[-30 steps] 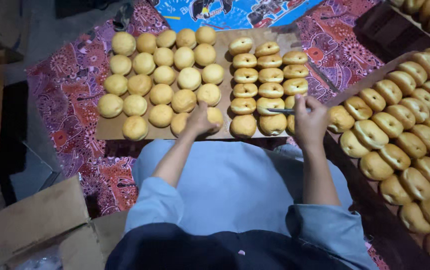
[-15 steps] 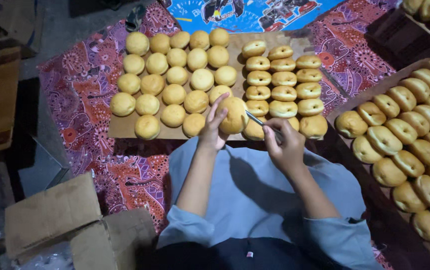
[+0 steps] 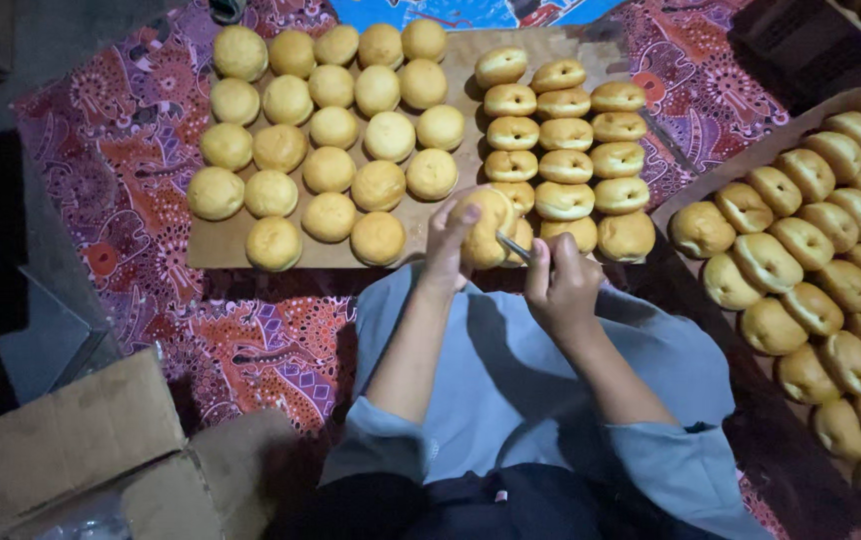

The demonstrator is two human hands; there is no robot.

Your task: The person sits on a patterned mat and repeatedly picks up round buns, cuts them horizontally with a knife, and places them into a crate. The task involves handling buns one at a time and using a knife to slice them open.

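Observation:
My left hand [image 3: 448, 240] holds a round golden bun [image 3: 489, 224] up over my lap, just in front of the brown board [image 3: 451, 60]. My right hand [image 3: 563, 282] grips a thin metal tool [image 3: 513, 246] whose tip touches the bun's side. On the board's left half lie several whole buns [image 3: 329, 168]. Its right half carries several buns with a slit or filled edge [image 3: 565, 165], stacked in rows.
A long tray [image 3: 721, 175] at the right carries several rows of darker buns [image 3: 831, 290]. A patterned red cloth [image 3: 121, 150] lies under the board. An open cardboard box [image 3: 81, 450] sits at the lower left, beside my blue-grey garment [image 3: 521, 370].
My left hand picked a bun off the board's near edge and lifted it toward me. My right hand came away from the slit buns and brought the tool to the held bun.

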